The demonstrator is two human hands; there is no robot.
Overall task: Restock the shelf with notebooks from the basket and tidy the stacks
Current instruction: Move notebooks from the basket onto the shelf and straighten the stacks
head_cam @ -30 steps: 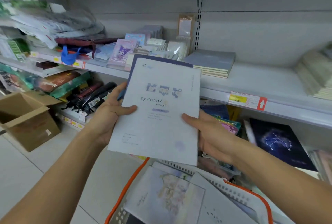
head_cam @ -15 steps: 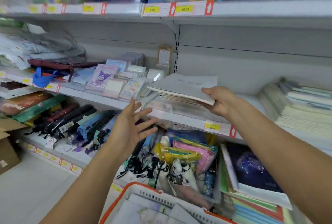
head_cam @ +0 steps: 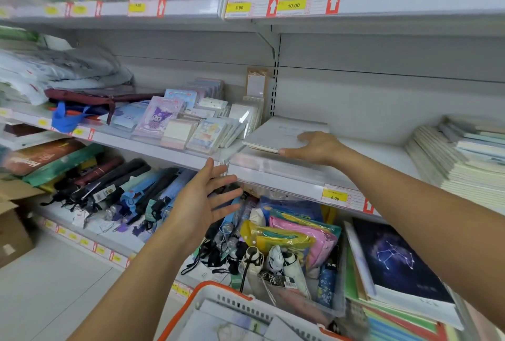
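One notebook stack [head_cam: 284, 133] on shelf [head_cam: 382, 154], under right hand [head_cam: 317, 148]

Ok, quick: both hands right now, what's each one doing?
Left hand: open, fingers spread, holding nothing, in front of the shelf edge.
Right hand: open, flat on the notebook stack on the shelf.

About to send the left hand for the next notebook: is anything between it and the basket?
Nothing visible. The left hand hangs open in free air above the basket, whose notebooks lie uncovered. The right hand rests on the shelved stack, off to the side.
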